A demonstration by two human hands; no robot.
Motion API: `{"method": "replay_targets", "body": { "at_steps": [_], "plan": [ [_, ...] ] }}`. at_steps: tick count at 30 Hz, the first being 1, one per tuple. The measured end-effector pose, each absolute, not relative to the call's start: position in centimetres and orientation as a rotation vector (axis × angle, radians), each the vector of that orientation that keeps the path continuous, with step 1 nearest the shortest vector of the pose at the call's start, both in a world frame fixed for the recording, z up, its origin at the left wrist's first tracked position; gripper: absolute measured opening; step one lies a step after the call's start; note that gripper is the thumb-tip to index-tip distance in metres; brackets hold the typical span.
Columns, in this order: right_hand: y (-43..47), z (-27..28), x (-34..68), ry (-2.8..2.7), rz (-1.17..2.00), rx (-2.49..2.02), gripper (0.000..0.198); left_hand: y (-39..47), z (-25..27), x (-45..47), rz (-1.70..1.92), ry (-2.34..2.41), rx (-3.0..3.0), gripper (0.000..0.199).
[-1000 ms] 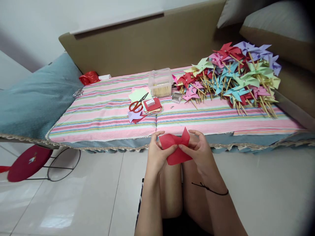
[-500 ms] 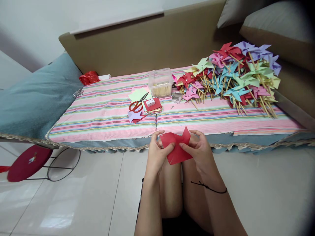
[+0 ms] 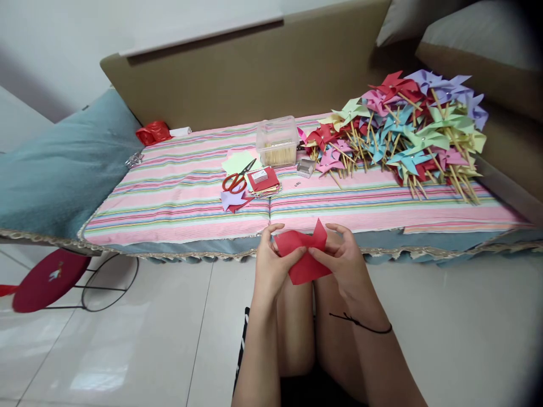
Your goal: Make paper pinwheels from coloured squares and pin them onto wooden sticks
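Between both hands, above my knees, is a piece of red paper with slits and one pointed corner standing up at the right. My left hand pinches its left side, the thumb pressed near the middle. From the other side my right hand grips it, its thumb close to the left thumb. The fingers behind the paper are partly hidden. Beyond the hands, on the striped cover, lie orange-handled scissors, a stack of cut paper squares and a cut purple paper piece.
A clear plastic box of thin sticks stands behind the stack, beside a small open box. Many paper pinwheels are heaped at the right. A red plastic bag lies far left; a round stool is on the floor.
My left thumb has slid slightly right, closer to the right thumb. The paper's left part has shifted a little and bends more. Both hands keep their hold.
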State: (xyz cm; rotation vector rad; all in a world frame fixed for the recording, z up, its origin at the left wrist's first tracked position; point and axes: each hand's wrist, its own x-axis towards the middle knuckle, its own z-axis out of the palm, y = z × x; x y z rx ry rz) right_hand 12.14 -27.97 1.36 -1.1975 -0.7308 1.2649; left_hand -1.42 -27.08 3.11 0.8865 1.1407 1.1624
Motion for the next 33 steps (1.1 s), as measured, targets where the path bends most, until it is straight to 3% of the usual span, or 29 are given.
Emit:
{"method": "replay_targets", "body": {
  "at_steps": [5,11,23,33],
  "plan": [
    [-27.7,1.4,12.4,-0.540,1.309,-1.158,0.071,-26.8,3.4,-1.7,1.230,1.124,0.777,0.051],
    [-27.4,1.1,12.8,-0.507,1.292,-1.175,0.069,-26.3,3.2,-1.9,1.405,1.110,0.734,0.055],
    [-27.5,1.0,12.5,-0.516,1.272,-1.182,0.065,-26.9,3.5,-2.4,1.235,0.986,0.956,0.026],
    [-28.0,1.6,12.0,-0.551,1.252,-1.173,0.071,-27.0,3.7,-1.6,1.227,0.980,0.815,0.037]
  ]
}}
